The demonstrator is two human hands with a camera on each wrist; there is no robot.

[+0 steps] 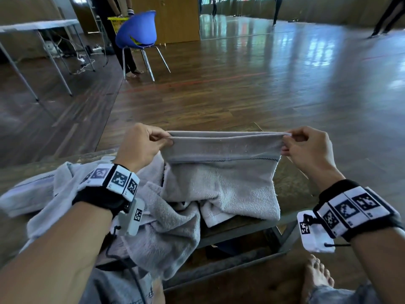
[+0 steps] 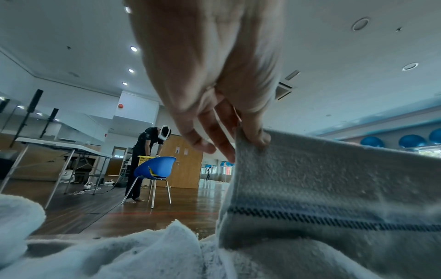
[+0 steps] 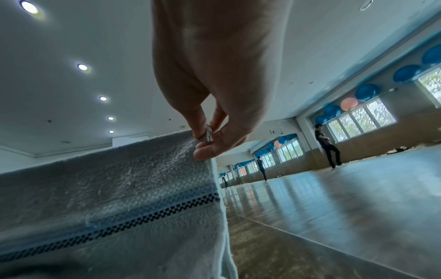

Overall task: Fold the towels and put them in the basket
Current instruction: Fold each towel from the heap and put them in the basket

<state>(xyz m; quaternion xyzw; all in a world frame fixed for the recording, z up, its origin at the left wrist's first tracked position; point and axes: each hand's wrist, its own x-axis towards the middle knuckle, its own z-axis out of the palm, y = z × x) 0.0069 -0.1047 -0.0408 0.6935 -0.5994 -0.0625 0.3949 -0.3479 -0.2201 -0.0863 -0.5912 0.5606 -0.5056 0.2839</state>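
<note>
A grey towel [image 1: 221, 172] with a dark checked stripe hangs stretched between my two hands above a low bench. My left hand [image 1: 140, 145] pinches its top left corner, seen close in the left wrist view with thumb and fingers on the towel [image 2: 334, 179]. My right hand [image 1: 306, 148] pinches the top right corner, where the right wrist view shows the towel [image 3: 107, 188] edge bunched between thumb and forefinger. The top edge looks doubled over. The towel's lower end rests on the bench. A yellow basket [image 1: 116, 24] sits far off behind a blue chair.
More grey towels [image 1: 166, 227] lie heaped on the wooden bench [image 1: 291, 185] under my left forearm. A blue chair [image 1: 138, 31], a standing person [image 2: 145, 151] and a folding table [image 1: 37, 26] are at the far left. Polished wooden floor stretches ahead; my bare foot [image 1: 317, 275] is at lower right.
</note>
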